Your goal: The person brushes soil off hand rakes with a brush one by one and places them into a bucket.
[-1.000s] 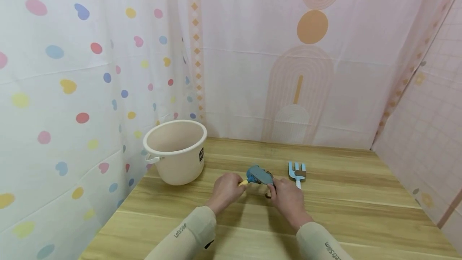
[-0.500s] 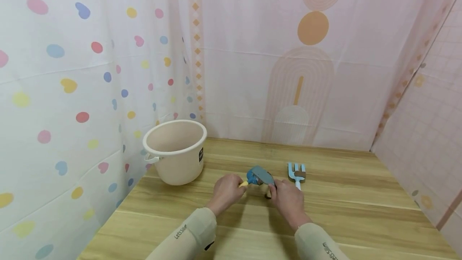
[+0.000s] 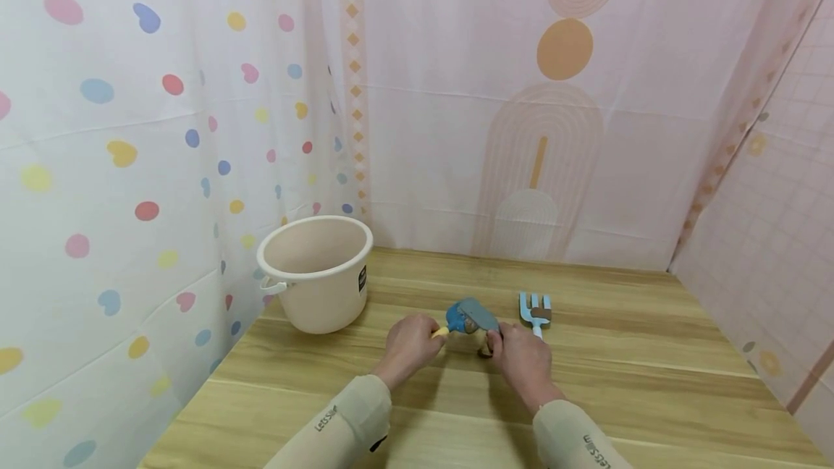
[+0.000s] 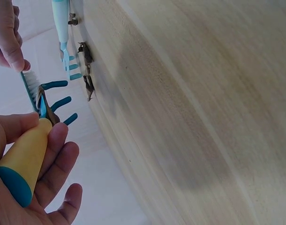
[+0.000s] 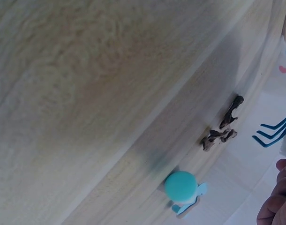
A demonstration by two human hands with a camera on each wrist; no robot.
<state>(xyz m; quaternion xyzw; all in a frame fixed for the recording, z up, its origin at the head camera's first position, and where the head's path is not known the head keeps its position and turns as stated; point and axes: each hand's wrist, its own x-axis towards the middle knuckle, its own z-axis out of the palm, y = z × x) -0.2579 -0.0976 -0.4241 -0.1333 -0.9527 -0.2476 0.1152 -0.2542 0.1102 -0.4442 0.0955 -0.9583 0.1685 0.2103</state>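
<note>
My left hand grips the yellow handle of a small hand fork with blue tines, lifted above the table. A brown patch sits where its tines meet the neck. My right hand pinches a scrubbing brush with a grey-blue back. Its white bristles lie against or very close to the fork's head, between both hands. Beneath them, dark crumpled brown bits are scattered on the wooden table. Part of the fork's head is hidden under the brush in the head view.
A second, light blue hand fork lies to the right, with a brown piece across its tines. At the back left stands a cream bucket with a side handle. Patterned curtains enclose the wooden tabletop.
My right hand and the brush have shifted very slightly to the right across the fork's head. The left hand stays nearly still with the fork.
</note>
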